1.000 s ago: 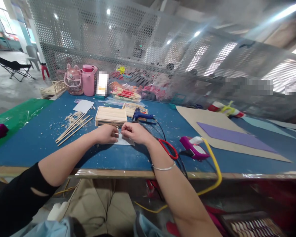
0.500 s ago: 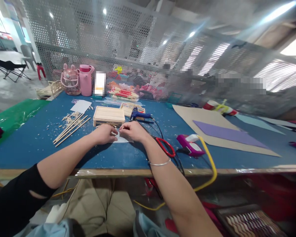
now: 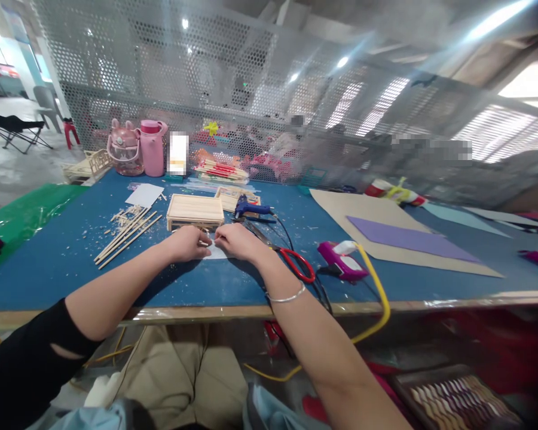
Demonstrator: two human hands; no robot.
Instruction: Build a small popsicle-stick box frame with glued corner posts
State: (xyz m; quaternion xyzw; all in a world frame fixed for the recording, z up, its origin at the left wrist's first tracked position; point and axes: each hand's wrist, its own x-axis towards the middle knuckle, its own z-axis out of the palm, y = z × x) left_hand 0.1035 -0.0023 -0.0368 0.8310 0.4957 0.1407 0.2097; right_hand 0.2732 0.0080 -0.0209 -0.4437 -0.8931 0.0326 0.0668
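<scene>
My left hand (image 3: 189, 243) and my right hand (image 3: 238, 241) meet fingertip to fingertip over a small white sheet (image 3: 217, 253) on the table. Both have their fingers curled in a pinch. Whatever lies between the fingertips is too small and too covered to make out. Just beyond them stands a small box-like frame of pale wooden sticks (image 3: 195, 209). A blue glue gun (image 3: 251, 208) rests to its right. Red-handled scissors (image 3: 312, 275) lie by my right forearm, partly hidden by it.
Loose wooden sticks (image 3: 126, 240) and chips lie left of my hands. Two pink bottles (image 3: 152, 150) stand at the back before a perforated metal screen (image 3: 161, 89). On the right are a purple power socket (image 3: 347, 270) with a yellow cable and a purple sheet (image 3: 407, 239) on tan card.
The whole view has shifted slightly. My hands stay over the white sheet, still pinched, with only slight movement of the right fingers.
</scene>
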